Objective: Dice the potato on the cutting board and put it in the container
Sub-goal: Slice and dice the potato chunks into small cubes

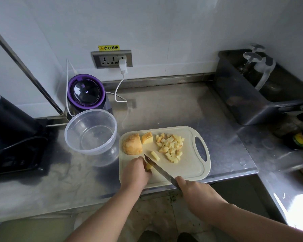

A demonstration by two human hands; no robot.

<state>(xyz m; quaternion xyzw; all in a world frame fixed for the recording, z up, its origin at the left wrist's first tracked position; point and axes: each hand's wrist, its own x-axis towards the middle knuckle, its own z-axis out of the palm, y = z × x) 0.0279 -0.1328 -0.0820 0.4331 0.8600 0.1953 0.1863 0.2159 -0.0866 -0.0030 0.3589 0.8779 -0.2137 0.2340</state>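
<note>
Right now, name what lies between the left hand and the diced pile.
Head view: the knife beside the left hand, then one loose potato strip, otherwise bare cutting board.

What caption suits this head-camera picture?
Left hand holds a potato piece, right hand cuts it with a knife; clear container stands empty.

The left hand (pixel 136 172) grips potato piece (pixel 148 166); right hand (pixel 196 193) holds knife (pixel 157 168).

A purple-lidded appliance (pixel 86 91) sits at back of steel counter (pixel 164 105), below wall socket (pixel 111 58) w/ white charger (pixel 123 66) plugged in. At rt, dark bin (pixel 234 95) holds upturned glasses (pixel 252 57); black machine (pixel 10 123) at left.
</note>
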